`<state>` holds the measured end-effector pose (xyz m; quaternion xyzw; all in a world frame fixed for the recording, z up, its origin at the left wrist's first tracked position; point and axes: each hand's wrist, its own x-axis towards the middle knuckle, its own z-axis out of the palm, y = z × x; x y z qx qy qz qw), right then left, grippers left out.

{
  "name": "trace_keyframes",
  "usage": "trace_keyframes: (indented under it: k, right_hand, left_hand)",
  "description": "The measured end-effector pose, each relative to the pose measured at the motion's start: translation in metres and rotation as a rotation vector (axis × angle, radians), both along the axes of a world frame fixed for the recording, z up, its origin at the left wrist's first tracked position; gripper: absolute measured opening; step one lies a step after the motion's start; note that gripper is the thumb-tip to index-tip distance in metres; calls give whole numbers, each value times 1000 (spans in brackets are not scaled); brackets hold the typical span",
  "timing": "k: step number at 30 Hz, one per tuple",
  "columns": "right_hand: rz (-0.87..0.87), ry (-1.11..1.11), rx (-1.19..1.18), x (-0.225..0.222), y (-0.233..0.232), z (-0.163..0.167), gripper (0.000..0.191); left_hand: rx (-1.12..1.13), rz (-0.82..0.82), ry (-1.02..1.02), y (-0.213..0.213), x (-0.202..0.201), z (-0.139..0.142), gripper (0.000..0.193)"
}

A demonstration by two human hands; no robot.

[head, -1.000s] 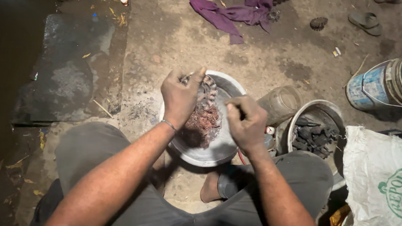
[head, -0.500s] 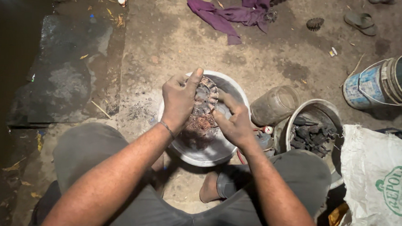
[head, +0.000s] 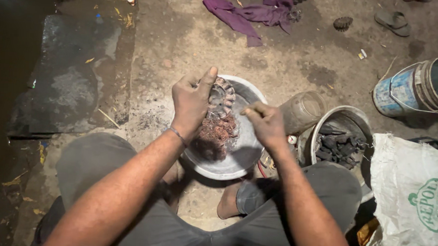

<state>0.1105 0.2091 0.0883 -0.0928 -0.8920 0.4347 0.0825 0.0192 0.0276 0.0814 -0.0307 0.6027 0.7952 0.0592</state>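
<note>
My left hand (head: 192, 103) grips a round metal stator core (head: 222, 97) with slotted teeth, held upright over a shallow metal bowl (head: 244, 153) on the dirt floor. A tangle of copper wire (head: 218, 133) hangs from the core into the bowl. My right hand (head: 265, 124) is just right of the core, fingers pinched together; what it pinches is too thin to see. I sit with my knees on either side of the bowl.
A clear plastic jar (head: 303, 111) lies to the right of the bowl. Beside it stands a pail of dark metal pieces (head: 337, 143). A white sack (head: 413, 195) is at the right, a blue tin (head: 407, 89) behind it. Purple cloth (head: 253, 14) lies farther off.
My right hand has drawn back to the right, away from the core. My left hand has turned the core more upright over the bowl.
</note>
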Motion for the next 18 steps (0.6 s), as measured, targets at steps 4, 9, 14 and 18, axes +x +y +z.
trace_keyframes:
  k: [4, 9, 14, 18]
  right_hand:
    - [249, 466, 326, 8, -13, 14, 34]
    - [187, 204, -79, 10, -20, 23, 20]
    - [127, 295, 61, 15, -4, 13, 16]
    - [-19, 169, -3, 9, 10, 1, 19]
  left_hand:
    - [38, 23, -38, 3, 4, 0, 41]
    - [-56, -9, 14, 7, 4, -3, 43]
    - [-477, 132, 279, 6, -2, 0, 56]
    - [-469, 112, 337, 8, 1, 1, 49]
